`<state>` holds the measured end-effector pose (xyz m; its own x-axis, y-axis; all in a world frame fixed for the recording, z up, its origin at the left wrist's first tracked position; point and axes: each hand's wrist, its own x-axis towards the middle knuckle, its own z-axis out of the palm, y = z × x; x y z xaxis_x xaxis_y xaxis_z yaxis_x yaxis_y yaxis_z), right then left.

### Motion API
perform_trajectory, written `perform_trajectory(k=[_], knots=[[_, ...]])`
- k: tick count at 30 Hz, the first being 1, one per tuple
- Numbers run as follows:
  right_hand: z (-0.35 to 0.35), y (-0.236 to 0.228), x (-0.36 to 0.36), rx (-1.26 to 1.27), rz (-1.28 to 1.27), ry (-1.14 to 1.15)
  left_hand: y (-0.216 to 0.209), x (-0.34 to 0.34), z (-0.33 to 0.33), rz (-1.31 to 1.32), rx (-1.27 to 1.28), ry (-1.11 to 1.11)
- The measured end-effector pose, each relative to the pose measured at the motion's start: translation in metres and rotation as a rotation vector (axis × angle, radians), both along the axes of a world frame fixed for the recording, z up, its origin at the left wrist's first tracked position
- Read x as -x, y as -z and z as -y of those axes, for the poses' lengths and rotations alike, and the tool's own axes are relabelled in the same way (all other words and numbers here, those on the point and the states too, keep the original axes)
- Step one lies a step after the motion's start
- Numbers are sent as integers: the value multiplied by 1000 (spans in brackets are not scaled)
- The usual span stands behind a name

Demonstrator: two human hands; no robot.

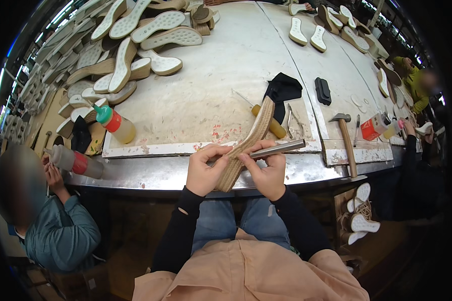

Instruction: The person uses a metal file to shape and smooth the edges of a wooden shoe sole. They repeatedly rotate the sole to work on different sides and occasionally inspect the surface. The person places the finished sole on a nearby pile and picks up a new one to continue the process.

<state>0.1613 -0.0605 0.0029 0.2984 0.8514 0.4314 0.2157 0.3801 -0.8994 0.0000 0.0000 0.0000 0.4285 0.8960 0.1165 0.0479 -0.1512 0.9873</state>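
Note:
A wedge shoe sole (256, 129) with braided tan rope sides is held up at the near edge of the table, tilted, its narrow end pointing away from me. My left hand (204, 168) grips it from the left, thumb and fingertips pinching its side. In my right hand (267, 173) is a slim metal rod (281, 149), which lies across the sole, its free end sticking out to the right. The right thumb presses near the rope. Just behind the sole lie a yellow-handled awl (275, 128) and a black cloth (285, 88).
Many wedge soles (159, 26) are piled at the far left. A green-capped glue bottle (116, 124) and a grey bottle (78, 161) stand left. Right are pliers (290, 120), a black case (323, 91) and a hammer (347, 140). Co-workers sit at both sides, one in a teal sleeve (75, 226).

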Motion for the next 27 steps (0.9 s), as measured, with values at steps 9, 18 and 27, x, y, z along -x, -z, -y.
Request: perform_trajectory(k=[9,18,27], knots=[[-2,-5,5,41,-5,27,-2,-1,-1,-13,-59,14],[-7,-13,22,58,-58,142,-8,-3,3,-44,-121,-38],[-2,-18,-28,-75,-284,129,-5,-5,4,-61,-24,-23]])
